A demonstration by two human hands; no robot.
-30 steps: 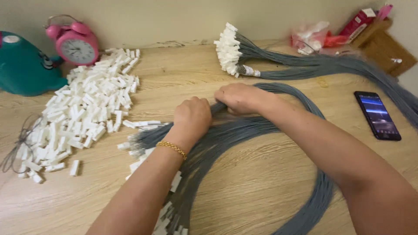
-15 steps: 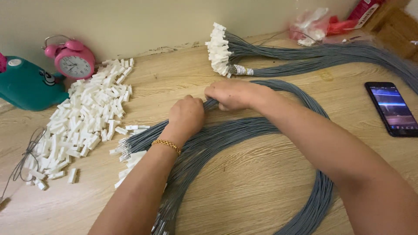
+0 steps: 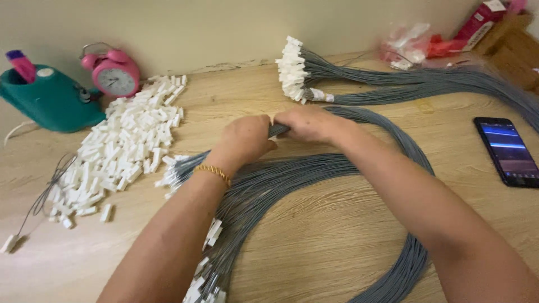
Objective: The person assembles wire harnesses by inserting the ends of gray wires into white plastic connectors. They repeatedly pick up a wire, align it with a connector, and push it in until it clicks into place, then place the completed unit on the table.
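A thick bundle of grey wires (image 3: 314, 168) loops across the wooden table (image 3: 314, 241), some ends tipped with small white connectors (image 3: 209, 233). My left hand (image 3: 244, 140) and my right hand (image 3: 306, 123) meet at the top of the loop, both closed around the same stretch of wires. A gold bracelet sits on my left wrist. A big heap of loose white connectors (image 3: 120, 148) lies to the left of my left hand.
A second grey wire bundle with white connectors fitted (image 3: 295, 70) lies at the back. A pink alarm clock (image 3: 115, 73) and a teal container (image 3: 48, 98) stand back left. A black phone (image 3: 508, 150) rests at right. Plastic bags and a red box (image 3: 477, 22) occupy the far right corner.
My two hands have drawn closer together on the wire bundle. The view has shifted a little, so the clock and heap sit further right in the picture.
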